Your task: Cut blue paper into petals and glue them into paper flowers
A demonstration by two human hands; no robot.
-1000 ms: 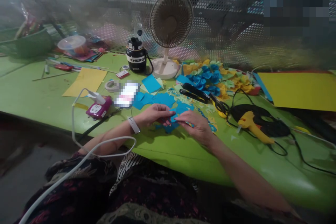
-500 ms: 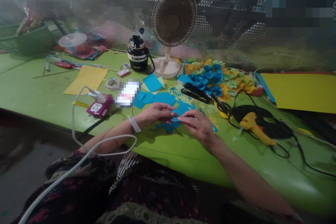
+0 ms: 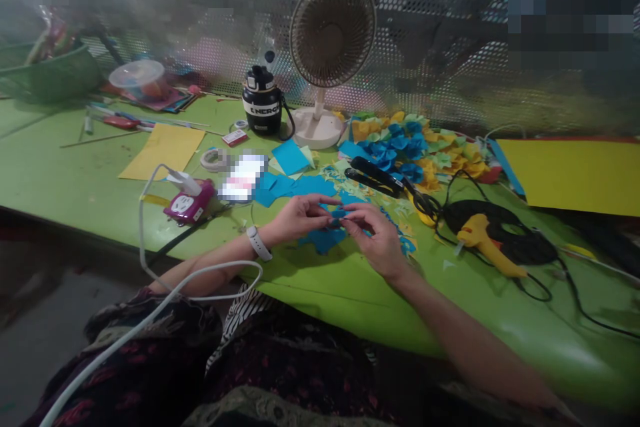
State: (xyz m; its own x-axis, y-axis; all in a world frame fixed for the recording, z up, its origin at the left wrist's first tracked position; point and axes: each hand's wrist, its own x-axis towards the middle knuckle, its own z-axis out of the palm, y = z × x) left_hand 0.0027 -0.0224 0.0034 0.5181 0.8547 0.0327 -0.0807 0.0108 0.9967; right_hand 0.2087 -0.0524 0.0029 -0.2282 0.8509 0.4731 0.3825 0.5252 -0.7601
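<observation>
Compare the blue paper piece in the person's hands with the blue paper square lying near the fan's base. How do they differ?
The blue piece is pinched between the fingertips of the left hand and right hand; the blue square lies untouched on the table. The blue piece looks small and narrow; the blue square shows a broader, open face. Both are the same bright blue paper.

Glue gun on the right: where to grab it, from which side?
Glue gun lies flat on the green table, nozzle seemingly at its left end. Grip the long handle at its right end, coming from above, clear of the tip and the black cord.
</observation>
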